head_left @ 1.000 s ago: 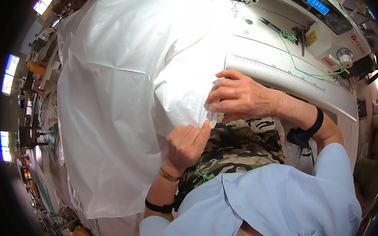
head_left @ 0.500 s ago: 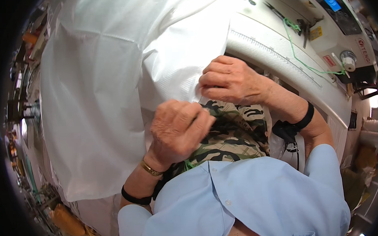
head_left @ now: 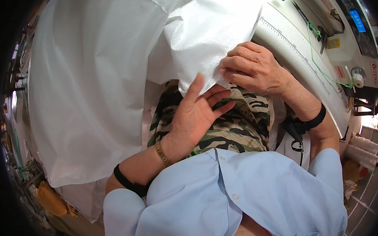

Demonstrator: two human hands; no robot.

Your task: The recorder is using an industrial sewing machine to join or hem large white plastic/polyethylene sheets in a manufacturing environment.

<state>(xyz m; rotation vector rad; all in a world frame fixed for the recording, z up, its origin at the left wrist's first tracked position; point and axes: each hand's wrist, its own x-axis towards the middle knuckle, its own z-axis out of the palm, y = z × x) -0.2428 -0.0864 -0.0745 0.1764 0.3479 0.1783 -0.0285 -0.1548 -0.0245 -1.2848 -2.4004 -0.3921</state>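
A large white, sheet-like fabric drapes from the machine bed down over my left side. Its textured near flap hangs above my camouflage-patterned lap. My right hand is closed, its thumb and fingers pinching the lower edge of that flap. Just to the left, my left hand is open with the palm turned up. Its fingers are spread near the fabric's lower corner, and some fingertips reach beneath or beside the edge; whether they touch it I cannot tell.
A white sewing machine with a small blue display stands at the right. A ruler scale runs along its bed edge, and green thread trails across. Dark tweezers lie on the bed. Clear-wrapped rolls sit at far right.
My left hand has opened out of a closed grip and turned palm up. The right hand keeps its pinch on the fabric edge. The whole view has shifted a little.
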